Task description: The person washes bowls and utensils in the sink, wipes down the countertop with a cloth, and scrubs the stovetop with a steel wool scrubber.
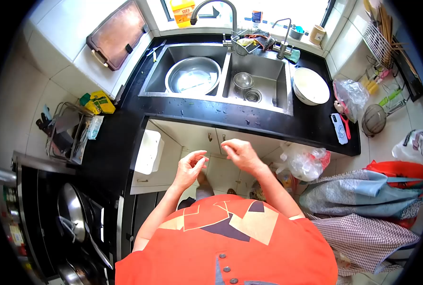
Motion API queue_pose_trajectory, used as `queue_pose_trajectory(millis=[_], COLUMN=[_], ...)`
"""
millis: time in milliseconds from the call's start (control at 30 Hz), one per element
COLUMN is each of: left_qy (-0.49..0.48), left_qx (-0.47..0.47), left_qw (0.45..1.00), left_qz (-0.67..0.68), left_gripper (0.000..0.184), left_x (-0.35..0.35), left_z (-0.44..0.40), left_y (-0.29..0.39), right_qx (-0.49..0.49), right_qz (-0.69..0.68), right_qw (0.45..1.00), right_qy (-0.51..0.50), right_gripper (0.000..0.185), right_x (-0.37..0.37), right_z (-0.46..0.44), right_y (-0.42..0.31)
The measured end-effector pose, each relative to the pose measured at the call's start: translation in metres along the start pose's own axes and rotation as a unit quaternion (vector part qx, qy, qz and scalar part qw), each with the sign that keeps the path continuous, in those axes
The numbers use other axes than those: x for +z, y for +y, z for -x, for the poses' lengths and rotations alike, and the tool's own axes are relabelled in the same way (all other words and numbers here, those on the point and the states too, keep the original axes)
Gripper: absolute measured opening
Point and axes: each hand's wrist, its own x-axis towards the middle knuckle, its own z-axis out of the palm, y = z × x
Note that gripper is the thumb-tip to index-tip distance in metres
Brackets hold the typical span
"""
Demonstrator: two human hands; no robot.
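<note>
My left hand (191, 167) is raised in front of the red shirt, its fingers curled but apart, with nothing visible in it. Close by on the right, my right hand (240, 155) hangs in the air near the cabinet doors, fingers bent; whether anything small is between them is hidden. Neither hand touches the black counter (206, 112). Beyond the counter edge, a metal basin (193, 76) sits in the left sink bowl, and a small clear bowl (243, 80) is in the right one beside the drain.
A white bowl (311, 86), a phone (338, 128) and plastic bags (352, 97) are on the right counter. Left are a white container (149, 152), a knife rack (68, 133) and a wok (71, 209). Aprons (363, 194) hang at right.
</note>
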Motion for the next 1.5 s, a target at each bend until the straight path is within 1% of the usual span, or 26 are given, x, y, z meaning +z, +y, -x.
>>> queue_pose_trajectory(millis=[33,100,167,233,367,500,567,633,667,700,767,800,833,900,967,1000,1033,1100,1133,1167,1200,1267,1333,1367,1433,1500], left_qy=[-0.009,-0.027,-0.04,-0.046,-0.04,-0.015,-0.048,-0.049,-0.051,-0.065,-0.062,-0.081,-0.083,-0.086,-0.112,-0.131,-0.145,-0.154,-0.166,-0.174,-0.167,-0.222,-0.211,-0.2,-0.223,-0.243], left_qx=[0.008,0.011,0.028,0.03,0.03,0.019,-0.008,-0.034,-0.058,-0.073,-0.14,-0.11,-0.112,-0.05,-0.056,-0.046,-0.033,-0.038,-0.062,-0.086,-0.079,-0.122,-0.11,-0.1,-0.097,-0.097], left_qw=[1.0,1.0,0.999,0.998,0.998,0.999,0.999,0.998,0.993,0.99,0.977,0.966,0.964,0.878,0.819,0.785,0.749,0.762,0.762,0.763,0.765,0.712,0.71,0.709,0.713,0.716], left_qz=[0.0,0.003,0.007,0.019,0.035,-0.021,-0.011,-0.035,-0.09,-0.097,-0.151,-0.22,-0.225,-0.469,-0.559,-0.604,-0.646,-0.628,-0.623,-0.617,-0.617,-0.655,-0.663,-0.669,-0.657,-0.647], left_gripper=[0.027,0.027,0.027,0.027,0.024,0.025,0.029,0.031,0.032,0.034,0.04,0.046,0.046,0.049,0.047,0.045,0.044,0.042,0.041,0.04,0.04,0.033,0.029,0.025,0.024,0.023], left_x=[-0.005,-0.017,-0.03,-0.049,-0.085,-0.108,-0.114,-0.118,-0.12,-0.122,-0.123,-0.13,-0.133,-0.13,-0.126,-0.126,-0.125,-0.119,-0.116,-0.112,-0.106,-0.098,-0.092,-0.088,-0.095,-0.097], left_z=[-0.017,-0.05,-0.085,-0.125,-0.194,-0.278,-0.323,-0.368,-0.389,-0.408,-0.441,-0.467,-0.482,-0.51,-0.53,-0.539,-0.548,-0.558,-0.564,-0.569,-0.573,-0.572,-0.565,-0.563,-0.57,-0.573], left_y=[0.001,0.002,0.004,0.006,0.013,0.023,0.013,-0.001,-0.008,-0.013,-0.024,-0.058,-0.07,-0.087,-0.101,-0.111,-0.122,-0.138,-0.147,-0.153,-0.158,-0.165,-0.166,-0.166,-0.196,-0.198], right_qx=[-0.001,0.096,0.153,0.186,0.227,0.233,0.26,0.212,0.182,0.183,0.391,0.446,0.457,0.568,0.567,0.588,0.576,0.538,0.568,0.557,0.528,0.497,0.422,0.421,0.266,0.253], right_qz=[0.007,-0.023,-0.121,-0.112,-0.025,0.062,0.081,0.209,0.26,0.258,0.288,0.236,0.229,0.147,0.103,0.098,0.093,0.089,0.057,0.048,0.065,0.082,0.168,0.17,0.288,0.265], right_qw=[1.0,0.994,0.977,0.968,0.963,0.964,0.957,0.952,0.946,0.947,0.873,0.86,0.853,0.8,0.805,0.799,0.808,0.834,0.811,0.812,0.827,0.841,0.881,0.88,0.908,0.915], right_qy=[0.021,0.05,0.09,0.124,0.142,0.11,0.101,0.066,0.065,0.062,0.042,0.072,0.102,0.124,0.143,0.079,0.078,0.084,0.127,0.166,0.18,0.196,0.135,0.141,0.15,0.171], right_gripper=[0.016,0.017,0.019,0.02,0.022,0.023,0.023,0.023,0.024,0.024,0.026,0.029,0.033,0.036,0.036,0.042,0.042,0.038,0.029,0.031,0.031,0.032,0.035,0.035,0.035,0.038], right_x=[-0.008,-0.029,-0.047,-0.062,-0.078,-0.082,-0.084,-0.087,-0.09,-0.096,-0.104,-0.109,-0.112,-0.116,-0.109,-0.109,-0.103,-0.093,-0.089,-0.084,-0.084,-0.088,-0.097,-0.102,-0.109,-0.116], right_z=[-0.015,-0.042,-0.069,-0.096,-0.155,-0.215,-0.24,-0.261,-0.268,-0.279,-0.304,-0.307,-0.306,-0.32,-0.315,-0.315,-0.313,-0.307,-0.314,-0.313,-0.314,-0.316,-0.315,-0.313,-0.309,-0.301], right_y=[0.007,0.014,0.031,0.048,0.077,0.116,0.147,0.185,0.205,0.214,0.237,0.271,0.302,0.297,0.33,0.364,0.374,0.396,0.368,0.379,0.371,0.358,0.348,0.344,0.332,0.306])
